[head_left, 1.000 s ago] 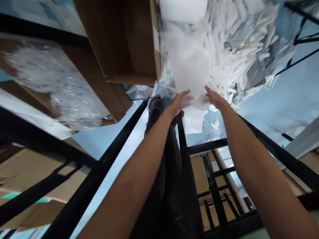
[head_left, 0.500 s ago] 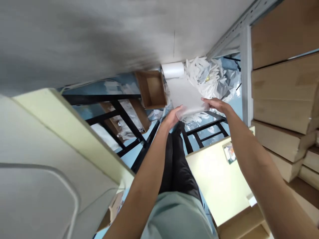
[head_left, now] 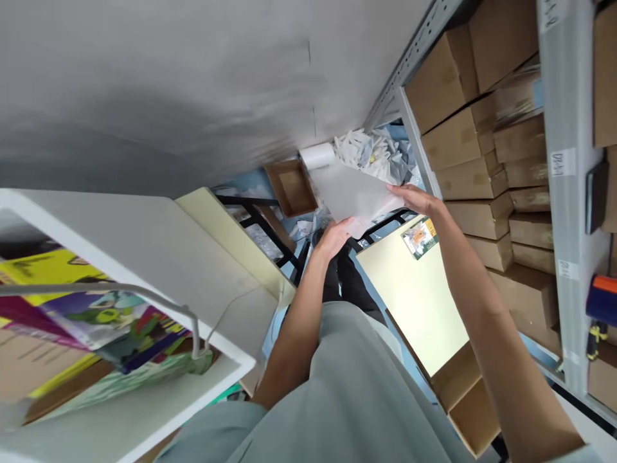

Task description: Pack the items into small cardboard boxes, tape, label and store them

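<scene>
A white roll of packing sheet lies near the foot of the grey wall. From it a loose length of thin white sheet stretches toward me. My left hand grips the sheet's near left corner, fingers closed on it. At the near right corner, my right hand pinches the edge between thumb and fingers. The sheet hangs spread between both hands and is still joined to the roll, as far as I can see.
Left of the roll sits an open cardboard box; crumpled white scraps pile up behind. A pale yellow board with a picture card is on the right. Racks of cartons stand beyond. A white shelf holds colourful packages.
My view has shifted, bringing more of the shelf and cartons into sight. Both hands keep hold of the sheet, which now slants more, its left corner lower.
</scene>
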Tool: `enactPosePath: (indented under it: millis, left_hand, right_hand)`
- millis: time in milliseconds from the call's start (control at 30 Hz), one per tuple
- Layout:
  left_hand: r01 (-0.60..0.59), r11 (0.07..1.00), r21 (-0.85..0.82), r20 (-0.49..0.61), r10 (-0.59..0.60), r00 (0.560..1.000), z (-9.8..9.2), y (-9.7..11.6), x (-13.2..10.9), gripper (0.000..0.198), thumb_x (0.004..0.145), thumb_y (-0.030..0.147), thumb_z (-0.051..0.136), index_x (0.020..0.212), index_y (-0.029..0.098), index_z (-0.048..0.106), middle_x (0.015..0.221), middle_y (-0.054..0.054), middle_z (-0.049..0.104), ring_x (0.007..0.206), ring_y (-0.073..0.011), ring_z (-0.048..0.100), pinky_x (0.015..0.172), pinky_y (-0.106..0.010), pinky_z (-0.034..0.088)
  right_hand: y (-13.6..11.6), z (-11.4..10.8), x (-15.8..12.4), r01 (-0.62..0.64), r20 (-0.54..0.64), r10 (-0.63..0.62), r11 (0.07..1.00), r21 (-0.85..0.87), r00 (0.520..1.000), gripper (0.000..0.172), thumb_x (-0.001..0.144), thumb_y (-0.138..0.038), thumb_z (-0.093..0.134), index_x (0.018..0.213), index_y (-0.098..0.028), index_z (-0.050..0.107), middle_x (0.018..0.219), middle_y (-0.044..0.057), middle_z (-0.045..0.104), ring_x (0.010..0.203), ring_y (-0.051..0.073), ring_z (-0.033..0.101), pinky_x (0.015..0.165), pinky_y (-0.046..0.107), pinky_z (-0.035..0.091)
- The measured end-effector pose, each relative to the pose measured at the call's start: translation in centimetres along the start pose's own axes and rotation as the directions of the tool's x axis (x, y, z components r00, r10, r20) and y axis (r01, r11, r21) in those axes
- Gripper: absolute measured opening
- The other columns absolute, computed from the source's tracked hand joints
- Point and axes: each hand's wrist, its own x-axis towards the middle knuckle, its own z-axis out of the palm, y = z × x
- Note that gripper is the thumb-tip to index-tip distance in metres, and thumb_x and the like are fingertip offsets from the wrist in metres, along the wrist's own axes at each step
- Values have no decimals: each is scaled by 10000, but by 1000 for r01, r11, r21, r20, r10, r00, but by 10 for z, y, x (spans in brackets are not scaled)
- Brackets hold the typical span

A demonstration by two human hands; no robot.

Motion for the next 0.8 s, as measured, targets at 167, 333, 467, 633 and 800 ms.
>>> enactPosePath:
  millis: [167, 333, 467, 633, 800]
  left_hand:
    - [36, 995, 93, 110, -46, 993, 24, -3, -45, 224, 778, 274, 845, 963, 149, 837, 1156, -134, 847, 1339, -334, 717, 1209, -414, 526]
    - [39, 986, 161, 99, -56, 994, 45, -11, -83, 272, 711, 296, 892, 930, 147, 830, 1135, -147, 850, 1290, -377, 740, 1180, -456, 560]
    - [13, 980, 200, 78, -29, 997, 69, -30, -112, 303, 724, 253, 894, 1006, 175, 814, 1158, -116, 847, 1284, -363, 747, 1178, -471, 568]
    - [15, 951, 308, 176, -73, 982, 98, -85, -146, 366, 751, 294, 910, 1066, 136, 815, 1175, -159, 837, 1246, -395, 762, 1178, -537, 560]
    - [63, 886, 459, 200, -171, 965, 103, -165, -163, 428, 828, 389, 893, 1152, 119, 823, 1154, -180, 841, 1162, -363, 797, 1160, -514, 558]
  right_hand:
    - [-6, -23, -77, -35, 42, 32, 995, 90, 999, 580, 699, -766, 940, 842, -224, 789, 716, 45, 735, 880, 285, 701, 930, 451, 598]
    - [7, -46, -146, 49, 66, -60, 986, 160, 996, 548, 644, -697, 979, 839, -202, 851, 813, 35, 785, 795, 203, 695, 826, 360, 582]
    - [32, -55, -192, 125, 80, -149, 959, 254, 986, 519, 656, -640, 990, 899, -198, 869, 905, 55, 831, 812, 222, 748, 803, 361, 606]
    - [91, -56, -249, 191, 91, -234, 921, 338, 968, 523, 638, -601, 1019, 906, -181, 859, 938, 91, 847, 873, 270, 794, 854, 395, 635]
    - [191, -46, -303, 220, 31, -254, 885, 410, 967, 477, 678, -603, 984, 838, -182, 827, 807, 72, 824, 827, 222, 776, 922, 386, 599]
